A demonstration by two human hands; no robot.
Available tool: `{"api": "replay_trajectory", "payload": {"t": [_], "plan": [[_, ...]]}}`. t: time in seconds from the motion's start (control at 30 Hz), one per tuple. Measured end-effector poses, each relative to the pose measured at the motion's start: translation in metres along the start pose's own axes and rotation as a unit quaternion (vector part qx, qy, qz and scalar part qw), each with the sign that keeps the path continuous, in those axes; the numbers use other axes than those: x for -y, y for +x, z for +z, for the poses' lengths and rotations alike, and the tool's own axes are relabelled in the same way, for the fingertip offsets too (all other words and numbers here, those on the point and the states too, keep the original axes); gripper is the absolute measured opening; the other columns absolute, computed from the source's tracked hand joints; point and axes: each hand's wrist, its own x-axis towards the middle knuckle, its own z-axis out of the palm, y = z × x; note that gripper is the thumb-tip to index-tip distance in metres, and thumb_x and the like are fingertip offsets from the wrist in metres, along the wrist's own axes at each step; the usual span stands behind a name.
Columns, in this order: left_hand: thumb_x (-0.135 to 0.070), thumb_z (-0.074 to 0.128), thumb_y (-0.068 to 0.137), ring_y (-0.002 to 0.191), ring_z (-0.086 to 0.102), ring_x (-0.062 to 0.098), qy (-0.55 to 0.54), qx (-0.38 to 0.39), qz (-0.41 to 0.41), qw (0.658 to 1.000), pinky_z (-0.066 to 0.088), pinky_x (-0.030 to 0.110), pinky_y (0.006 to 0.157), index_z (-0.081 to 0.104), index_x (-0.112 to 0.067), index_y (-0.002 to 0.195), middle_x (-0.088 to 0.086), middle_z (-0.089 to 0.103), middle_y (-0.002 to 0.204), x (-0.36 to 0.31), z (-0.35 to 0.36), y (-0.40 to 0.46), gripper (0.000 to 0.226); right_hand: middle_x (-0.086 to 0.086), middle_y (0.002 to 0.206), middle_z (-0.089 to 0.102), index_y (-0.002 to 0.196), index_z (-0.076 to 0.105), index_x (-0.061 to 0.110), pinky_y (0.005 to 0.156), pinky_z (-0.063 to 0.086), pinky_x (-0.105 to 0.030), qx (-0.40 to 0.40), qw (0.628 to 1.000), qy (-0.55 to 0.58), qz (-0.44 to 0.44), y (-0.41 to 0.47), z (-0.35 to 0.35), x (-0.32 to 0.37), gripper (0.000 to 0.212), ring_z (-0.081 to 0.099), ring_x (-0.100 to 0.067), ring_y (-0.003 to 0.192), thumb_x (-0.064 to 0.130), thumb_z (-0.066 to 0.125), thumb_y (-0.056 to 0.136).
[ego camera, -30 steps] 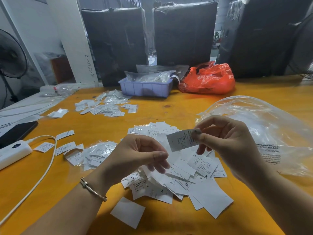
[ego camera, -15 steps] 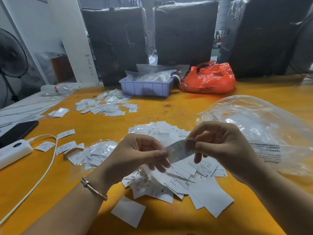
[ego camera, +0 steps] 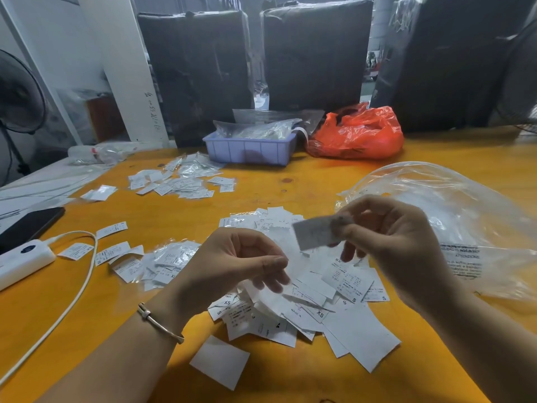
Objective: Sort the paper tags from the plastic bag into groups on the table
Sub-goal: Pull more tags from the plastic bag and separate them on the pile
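Note:
My right hand [ego camera: 389,242] pinches one white paper tag [ego camera: 312,235] between thumb and forefinger, above the table; the tag is motion-blurred. My left hand [ego camera: 232,263] hovers beside it with loosely curled fingers and holds nothing. Below both hands lies a loose pile of white tags [ego camera: 308,303] printed with sizes such as S and XS. A clear plastic bag [ego camera: 453,216] lies crumpled at the right. Smaller groups of tags lie at the left [ego camera: 162,263] and further back [ego camera: 180,181].
The orange table [ego camera: 290,181] also carries a white power bank [ego camera: 23,261] with a cable, a dark phone [ego camera: 29,225], a lilac tray [ego camera: 250,149] holding bagged items and a red plastic bag [ego camera: 357,135]. Dark wrapped bundles stand behind. One blank tag [ego camera: 219,362] lies near me.
The tag in my right hand dipped towards my left thumb, then moved up and to the right, away from it. My left hand stayed nearly still.

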Motion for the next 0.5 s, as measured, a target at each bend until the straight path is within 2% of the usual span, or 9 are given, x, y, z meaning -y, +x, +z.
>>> {"api": "replay_trajectory", "payload": {"t": [0.07,0.13,0.33,0.5], "plan": [[-0.027,0.074,0.084,0.072,0.075,0.027,0.000,-0.003,-0.001,1.000,0.055,0.023,0.058,0.076,-0.012,0.088,0.013,0.077,0.083,-0.0003,-0.0002,0.0001,0.015,-0.011,0.068,0.072,0.085,0.064,-0.002,0.046,0.042,-0.025,-0.046,0.998,0.030,-0.013,0.0020,-0.0050,0.0034,0.005,0.058,-0.021,0.046,-0.003,0.067,0.082],[-0.025,0.073,0.085,0.072,0.075,0.027,0.001,-0.001,-0.002,1.000,0.055,0.023,0.058,0.076,-0.012,0.088,0.013,0.077,0.083,0.0001,-0.0003,0.0003,0.014,-0.011,0.070,0.073,0.085,0.062,-0.001,0.046,0.042,-0.026,-0.055,0.997,0.039,-0.021,0.0018,-0.0067,0.0063,0.005,0.057,-0.022,0.045,-0.004,0.066,0.082],[-0.019,0.074,0.086,0.070,0.075,0.026,0.008,0.002,0.003,1.000,0.055,0.022,0.057,0.076,-0.017,0.085,0.012,0.077,0.082,0.0005,-0.0015,0.0002,0.003,-0.011,0.069,0.073,0.080,0.062,-0.004,0.047,0.044,-0.018,0.008,0.999,0.029,-0.037,-0.0032,0.0019,0.0070,0.014,0.059,-0.020,0.044,0.008,0.068,0.077],[-0.023,0.077,0.084,0.069,0.075,0.025,0.001,0.000,0.001,1.000,0.054,0.021,0.057,0.076,-0.020,0.083,0.012,0.077,0.081,-0.0001,-0.0008,-0.0004,0.003,-0.012,0.067,0.072,0.079,0.062,-0.004,0.048,0.044,-0.018,0.015,0.999,0.030,-0.037,-0.0032,0.0015,0.0057,0.006,0.057,-0.024,0.044,-0.002,0.068,0.079]]}}
